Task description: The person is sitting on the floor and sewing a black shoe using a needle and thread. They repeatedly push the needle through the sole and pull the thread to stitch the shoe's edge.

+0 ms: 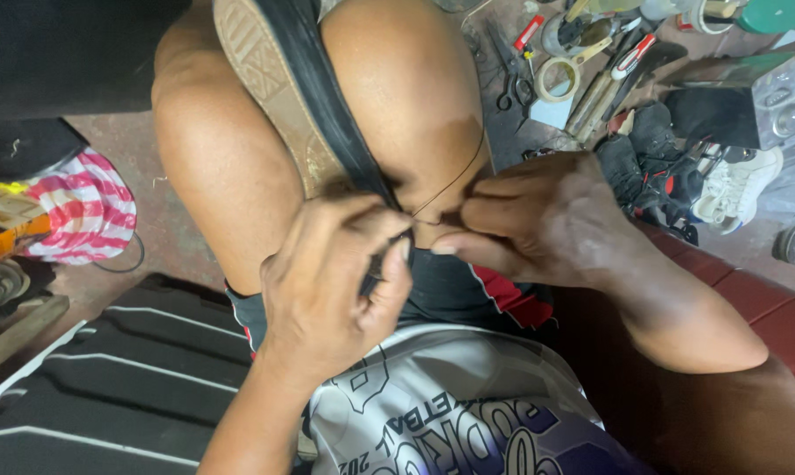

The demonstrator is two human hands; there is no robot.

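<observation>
Left hand pinched on shoe edge between the knees; right hand pinched on thread. Judgement: pull thread taut, evenly, shoe clamped firm.

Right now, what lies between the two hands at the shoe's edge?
In the head view, only a thin dark thread spans the left hand and right hand, over the shoe.

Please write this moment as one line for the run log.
left hand: pinches shoe edge | right hand: pulls thread | shoe: clamped between knees

Scissors; tape roll; striped bag
</observation>
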